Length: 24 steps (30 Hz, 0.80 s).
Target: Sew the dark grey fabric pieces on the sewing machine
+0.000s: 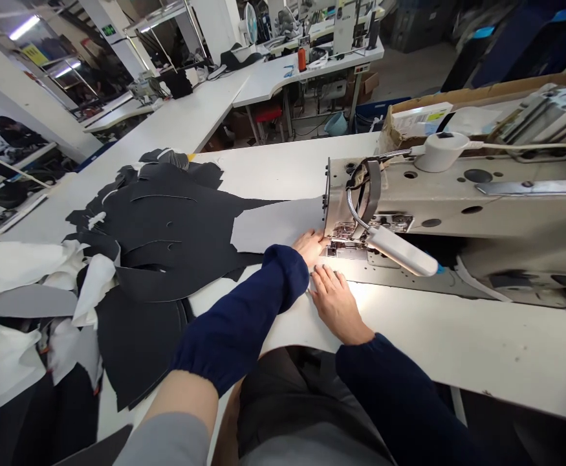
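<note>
My left hand (310,247) lies at the near edge of a light grey fabric panel (277,225), its fingers stretched toward the needle area of the sewing machine (355,220). The panel's right end goes behind the machine head, and its left part overlaps dark grey cut pieces (209,223). Just below, my right hand (338,307) rests palm down with its fingers stretched out, at the front edge of the machine bed (384,268). No held object shows in either hand. A white lamp (402,249) on a bendable neck lights the needle area.
White and grey fabric pieces (25,278) are heaped at the left. Behind the machine stands a cardboard box (394,133) with packets in it. An orange thread cone (302,59) stands on a farther table. The white worktable (457,333) extends to the right.
</note>
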Tool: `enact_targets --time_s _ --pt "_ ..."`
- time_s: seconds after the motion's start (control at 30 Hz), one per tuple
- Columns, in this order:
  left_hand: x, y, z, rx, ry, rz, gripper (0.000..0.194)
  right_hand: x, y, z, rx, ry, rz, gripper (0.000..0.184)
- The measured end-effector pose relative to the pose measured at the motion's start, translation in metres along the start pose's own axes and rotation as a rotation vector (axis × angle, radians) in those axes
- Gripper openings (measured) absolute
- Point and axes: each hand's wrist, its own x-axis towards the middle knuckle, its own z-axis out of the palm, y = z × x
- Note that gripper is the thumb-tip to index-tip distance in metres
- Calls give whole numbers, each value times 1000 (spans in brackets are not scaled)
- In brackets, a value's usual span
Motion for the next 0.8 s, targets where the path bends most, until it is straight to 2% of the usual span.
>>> enact_targets --time_s 0.13,0.23,0.43,0.63,0.8 --pt "-1 -1 1 23 24 9 31 -32 -8 -13 17 -6 -2 34" --pt "-1 0 4 39 58 10 30 -42 -9 -16 -1 -10 5 34" --pt "-7 3 1 48 36 -6 33 -38 -7 -15 -4 -12 -7 34" --pt "-29 -4 -7 35 -22 -228 41 -41 -3 -14 21 19 -19 33" --pt "-34 -2 -11 -4 -35 -277 39 -38 5 -5 105 52 -37 32"
